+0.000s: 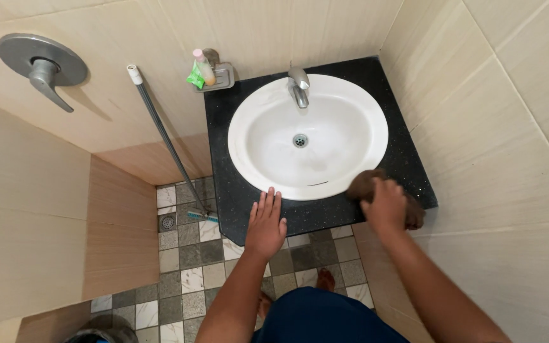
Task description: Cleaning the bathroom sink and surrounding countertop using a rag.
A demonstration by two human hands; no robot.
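Right hand [386, 204] grips a brown rag [365, 184], fingers clenched, on the black bench [408, 168] right of the sink [274, 121]. The rag looks soft, light, easily bunched anywhere. Left hand [265, 222] lies flat, released, near the rim.

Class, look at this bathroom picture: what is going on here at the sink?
A person stands at a white sink set in a black counter. The right hand presses a brown cloth on the counter by the basin's rim. The left hand rests flat on the counter's front edge. A long-handled floor wiper leans against the wall.
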